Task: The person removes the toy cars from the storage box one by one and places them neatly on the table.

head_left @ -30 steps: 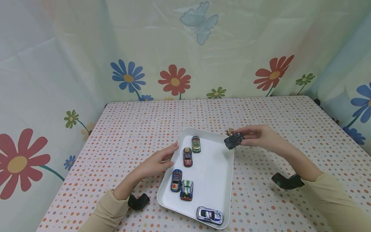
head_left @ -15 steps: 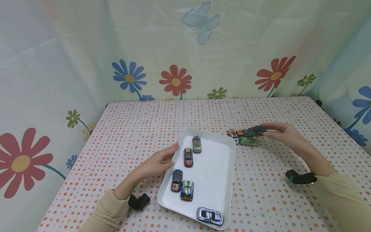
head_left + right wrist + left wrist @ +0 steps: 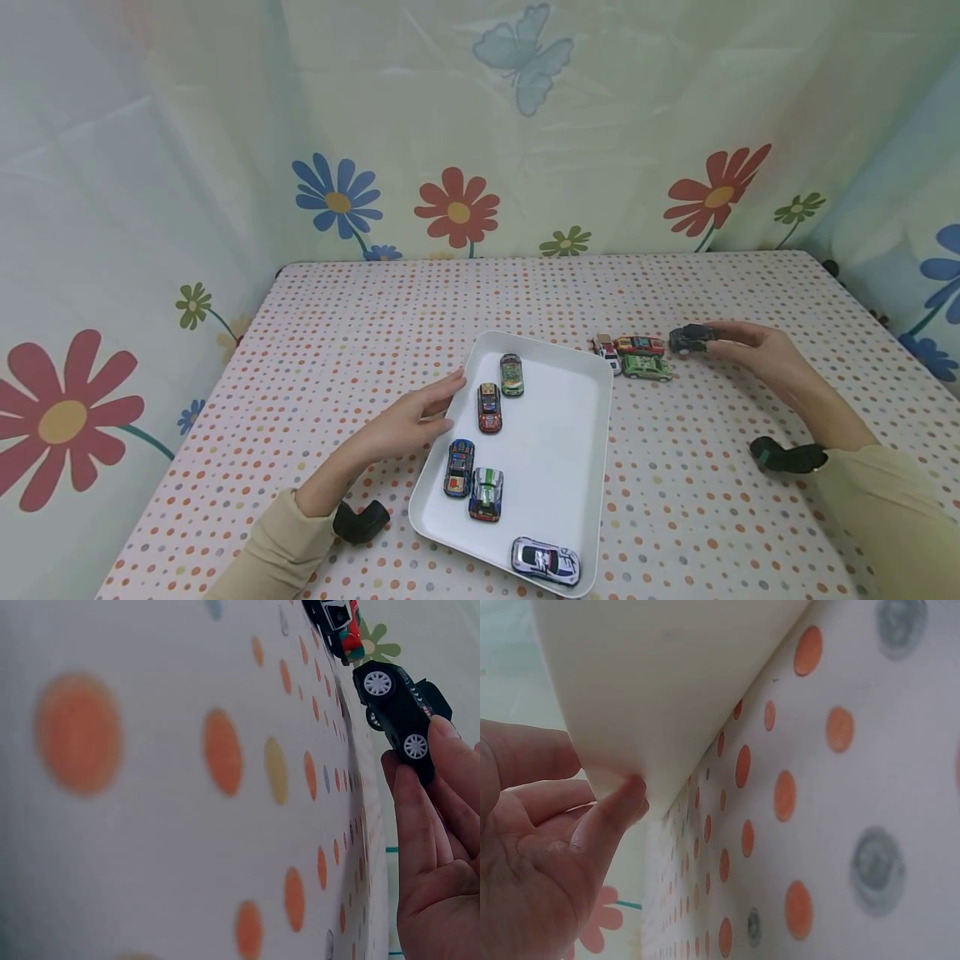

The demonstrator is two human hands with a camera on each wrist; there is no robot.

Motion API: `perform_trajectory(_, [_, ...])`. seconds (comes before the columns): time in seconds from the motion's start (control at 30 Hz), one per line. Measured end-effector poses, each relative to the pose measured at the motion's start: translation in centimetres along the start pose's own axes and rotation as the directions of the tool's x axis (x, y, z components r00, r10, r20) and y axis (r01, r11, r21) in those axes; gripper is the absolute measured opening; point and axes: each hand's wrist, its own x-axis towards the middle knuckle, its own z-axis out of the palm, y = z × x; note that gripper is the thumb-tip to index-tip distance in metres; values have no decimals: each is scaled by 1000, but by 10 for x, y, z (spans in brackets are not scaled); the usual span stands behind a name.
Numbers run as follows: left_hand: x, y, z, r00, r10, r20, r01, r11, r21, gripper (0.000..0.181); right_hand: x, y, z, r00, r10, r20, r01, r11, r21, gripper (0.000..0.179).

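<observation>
My right hand [image 3: 768, 358] pinches a black toy car [image 3: 690, 338] by its end, just right of a small group of toy cars. In the right wrist view the black car [image 3: 401, 716] is tilted, its pale wheels showing, with thumb and fingers on its rear. The group holds a white-and-red car [image 3: 607, 353], a red-and-yellow car [image 3: 639, 345] and a green car [image 3: 647, 367]. My left hand [image 3: 408, 421] grips the left wall of a white tray [image 3: 555, 433]. In the left wrist view the thumb [image 3: 615, 817] lies on the tray's outer wall, fingers over its rim.
Several toy cars lie in the tray: a green one [image 3: 512, 374], a red one [image 3: 489, 407], a blue one [image 3: 459, 468], a white-and-green one [image 3: 486, 494] and a white one [image 3: 545, 561]. A dotted cloth [image 3: 360, 333] covers the table; a flowered curtain [image 3: 615, 125] hangs behind.
My right hand has carried the black car rightward from beside the tray's upper right corner, past the other cars. The car group has come into fuller view. The left hand stays at the tray.
</observation>
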Motion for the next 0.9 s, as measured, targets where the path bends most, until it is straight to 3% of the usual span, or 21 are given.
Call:
perform_trajectory(0.37, [0, 0, 0, 1000, 5, 8, -5, 1000, -4, 57, 1, 6, -1, 999, 43, -4, -43, 999, 6, 80])
perform_trajectory(0.53, [1, -1, 0, 1000, 9, 8, -9, 1000, -2, 57, 2, 6, -7, 1000, 16, -9, -17, 990, -141, 79])
perform_trajectory(0.73, [1, -2, 0, 1000, 7, 8, -7, 1000, -6, 57, -1, -1, -13, 997, -77, 10, 76, 945, -318, 67])
perform_trajectory(0.9, [0, -1, 0, 1000, 5, 6, -5, 1000, -9, 57, 0, -6, -14, 988, -152, 26, 147, 883, -446, 56])
